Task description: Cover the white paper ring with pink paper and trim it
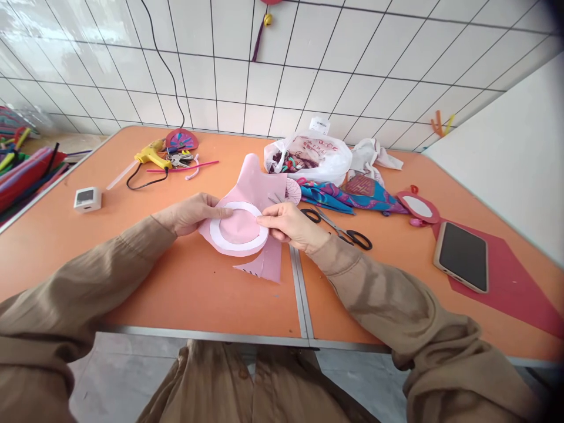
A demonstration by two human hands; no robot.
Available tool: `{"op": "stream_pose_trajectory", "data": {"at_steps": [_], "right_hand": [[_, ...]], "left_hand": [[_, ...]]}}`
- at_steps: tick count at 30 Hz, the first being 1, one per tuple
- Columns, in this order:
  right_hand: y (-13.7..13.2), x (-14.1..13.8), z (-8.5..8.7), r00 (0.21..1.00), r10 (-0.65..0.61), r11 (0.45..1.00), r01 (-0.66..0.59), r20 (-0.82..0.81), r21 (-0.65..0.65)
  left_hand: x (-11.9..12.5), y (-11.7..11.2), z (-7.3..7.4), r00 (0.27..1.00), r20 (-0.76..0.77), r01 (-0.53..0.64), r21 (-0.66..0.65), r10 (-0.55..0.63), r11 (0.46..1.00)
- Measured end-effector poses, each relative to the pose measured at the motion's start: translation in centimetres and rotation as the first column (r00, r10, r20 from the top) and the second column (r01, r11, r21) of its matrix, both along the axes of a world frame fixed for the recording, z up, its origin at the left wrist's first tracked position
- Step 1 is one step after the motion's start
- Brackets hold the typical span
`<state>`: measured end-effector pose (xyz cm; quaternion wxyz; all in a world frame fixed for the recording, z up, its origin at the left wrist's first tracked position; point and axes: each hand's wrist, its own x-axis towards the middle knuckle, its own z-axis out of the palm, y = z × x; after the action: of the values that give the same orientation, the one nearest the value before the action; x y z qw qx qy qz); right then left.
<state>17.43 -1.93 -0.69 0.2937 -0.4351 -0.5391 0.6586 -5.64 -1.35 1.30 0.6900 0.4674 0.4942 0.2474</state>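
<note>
Between my hands is a white ring [215, 231], laid over a round-edged piece of pink felt or foam sheet [240, 226]. My left hand [194, 212] pinches its left side, thumb on top near the inner edge. At the right rim my right hand [293, 224] pinches it between thumb and fingers. More pink sheet [252, 173] spreads behind, and a cut pink scrap [269, 264] lies on the table below the ring. Black-handled scissors [341, 229] rest just right of my right hand. A round pink patterned piece [293, 191] sits behind that hand.
On the orange table [176, 294], a yellow glue gun [152, 154] and a white box [87, 200] stand left. A plastic bag [326, 161] and patterned blue fabric [335, 197] lie behind. A phone [462, 255] rests on red sheet [506, 276] at right.
</note>
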Motion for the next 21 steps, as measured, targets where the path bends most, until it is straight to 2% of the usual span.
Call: {"op": "stream_pose_trajectory", "data": {"at_steps": [5,10,15,18,21], "right_hand": [[-0.4,-0.3,0.1,1.000,0.031,0.999,-0.031,0.002,0.031],[-0.4,-0.2,0.0,0.999,0.025,0.998,-0.026,0.028,0.052],[-0.4,-0.2,0.0,1.000,0.001,0.995,-0.002,0.010,0.095],[-0.4,-0.3,-0.1,1.000,0.004,0.995,-0.004,0.001,0.103],[-0.4,-0.4,-0.1,1.000,-0.020,0.995,0.022,-0.024,0.094]], "left_hand": [[0.1,-1.7,0.2,0.996,-0.031,-0.087,0.066,0.089,0.994],[-0.3,-2.0,0.1,0.973,-0.173,-0.103,0.267,0.153,0.958],[-1.3,-2.4,0.4,0.989,-0.101,-0.086,0.227,0.111,0.970],[-1.3,-2.7,0.2,0.971,-0.114,-0.171,0.281,0.210,0.944],[-1.0,-2.9,-0.2,0.956,-0.016,-0.276,0.269,0.291,0.923]]}}
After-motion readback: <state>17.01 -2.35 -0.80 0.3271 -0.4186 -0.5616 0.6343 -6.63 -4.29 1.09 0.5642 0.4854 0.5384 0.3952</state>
